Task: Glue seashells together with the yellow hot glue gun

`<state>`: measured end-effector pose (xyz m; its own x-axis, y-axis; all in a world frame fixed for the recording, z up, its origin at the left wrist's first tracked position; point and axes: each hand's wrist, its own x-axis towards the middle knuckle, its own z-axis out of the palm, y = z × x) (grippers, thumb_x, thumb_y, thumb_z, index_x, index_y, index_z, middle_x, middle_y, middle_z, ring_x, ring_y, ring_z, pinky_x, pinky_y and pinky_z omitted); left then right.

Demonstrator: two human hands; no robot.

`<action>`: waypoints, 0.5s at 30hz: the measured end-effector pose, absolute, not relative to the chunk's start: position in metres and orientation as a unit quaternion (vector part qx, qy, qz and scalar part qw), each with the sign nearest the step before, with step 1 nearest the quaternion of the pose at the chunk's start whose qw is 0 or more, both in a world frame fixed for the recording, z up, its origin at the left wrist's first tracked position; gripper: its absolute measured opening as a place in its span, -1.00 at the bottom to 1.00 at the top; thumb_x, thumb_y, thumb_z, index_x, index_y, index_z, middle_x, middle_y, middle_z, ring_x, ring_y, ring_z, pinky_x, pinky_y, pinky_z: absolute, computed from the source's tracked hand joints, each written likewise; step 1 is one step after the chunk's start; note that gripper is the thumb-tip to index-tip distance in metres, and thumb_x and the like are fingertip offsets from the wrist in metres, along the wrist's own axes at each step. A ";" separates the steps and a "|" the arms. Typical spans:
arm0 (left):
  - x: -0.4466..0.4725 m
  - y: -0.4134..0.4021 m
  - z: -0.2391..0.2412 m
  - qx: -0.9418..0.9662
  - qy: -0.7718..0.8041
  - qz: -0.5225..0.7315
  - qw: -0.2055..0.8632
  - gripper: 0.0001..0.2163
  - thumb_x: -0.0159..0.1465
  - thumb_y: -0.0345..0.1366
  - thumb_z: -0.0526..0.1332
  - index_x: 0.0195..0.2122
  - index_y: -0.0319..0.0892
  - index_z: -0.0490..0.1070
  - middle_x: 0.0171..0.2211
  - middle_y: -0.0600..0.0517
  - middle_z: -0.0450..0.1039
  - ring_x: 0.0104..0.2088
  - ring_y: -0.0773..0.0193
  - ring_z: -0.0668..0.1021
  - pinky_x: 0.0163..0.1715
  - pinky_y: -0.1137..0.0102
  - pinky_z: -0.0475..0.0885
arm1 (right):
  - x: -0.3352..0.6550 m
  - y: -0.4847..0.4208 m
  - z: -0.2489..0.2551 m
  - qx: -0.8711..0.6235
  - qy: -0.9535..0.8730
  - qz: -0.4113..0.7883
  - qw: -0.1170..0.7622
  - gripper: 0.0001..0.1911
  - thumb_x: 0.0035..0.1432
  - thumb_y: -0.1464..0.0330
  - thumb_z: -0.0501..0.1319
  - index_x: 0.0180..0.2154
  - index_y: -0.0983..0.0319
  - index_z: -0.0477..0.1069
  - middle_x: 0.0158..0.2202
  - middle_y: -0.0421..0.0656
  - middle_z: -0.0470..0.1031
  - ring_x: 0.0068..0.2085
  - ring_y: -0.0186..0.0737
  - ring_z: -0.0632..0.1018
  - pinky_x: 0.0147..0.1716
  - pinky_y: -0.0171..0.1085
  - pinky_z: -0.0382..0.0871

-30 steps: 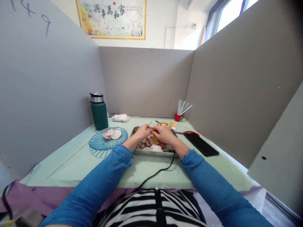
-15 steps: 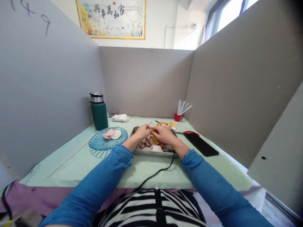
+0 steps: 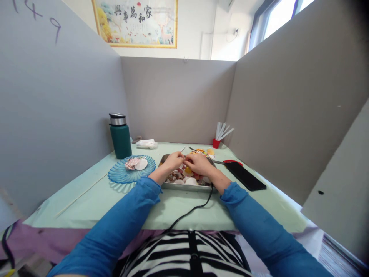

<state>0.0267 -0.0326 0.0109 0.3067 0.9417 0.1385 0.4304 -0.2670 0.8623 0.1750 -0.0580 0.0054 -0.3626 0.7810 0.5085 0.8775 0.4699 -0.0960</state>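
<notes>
Both hands meet over a shallow metal tray point(image 3: 184, 187) filled with seashells point(image 3: 190, 181). The fingers of my left hand point(image 3: 174, 161) are pinched together, and a thin white stick point(image 3: 182, 149) pokes up beside them. My right hand point(image 3: 198, 163) is closed too, its fingertips almost touching the left ones. Whatever lies between the fingertips is too small and covered to make out. A black cable point(image 3: 196, 207) runs from the tray's right side down over the table edge.
On the left, a blue glass plate point(image 3: 115, 173) holds shells, with a green bottle point(image 3: 121, 140) behind it. To the right lie a black phone point(image 3: 245, 177) and red-handled scissors point(image 3: 235, 162). A red cup point(image 3: 216, 143) of white sticks and colourful shell pieces point(image 3: 210, 152) sit farther back.
</notes>
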 end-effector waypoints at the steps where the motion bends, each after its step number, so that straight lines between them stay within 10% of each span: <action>1: 0.027 -0.032 0.010 0.717 0.477 0.345 0.372 -0.96 0.16 -0.39 0.13 -0.36 -0.22 0.30 -0.39 0.03 0.37 -0.47 0.34 0.49 -0.59 0.49 0.47 | 0.175 -0.058 0.005 -0.506 -0.820 -0.095 0.251 -0.78 0.18 0.30 0.09 -0.38 0.24 0.45 -0.45 -0.15 0.49 -0.40 -0.29 0.41 -0.45 -0.35 0.05; 15: 0.027 -0.037 0.013 0.715 0.475 0.355 0.369 -0.94 0.17 -0.41 0.11 -0.33 -0.25 0.31 -0.39 0.00 0.35 -0.48 0.36 0.48 -0.63 0.52 0.46 | 0.176 -0.057 0.004 -0.507 -0.816 -0.098 0.260 -0.79 0.17 0.32 0.09 -0.36 0.22 0.46 -0.45 -0.17 0.50 -0.40 -0.29 0.41 -0.46 -0.35 0.04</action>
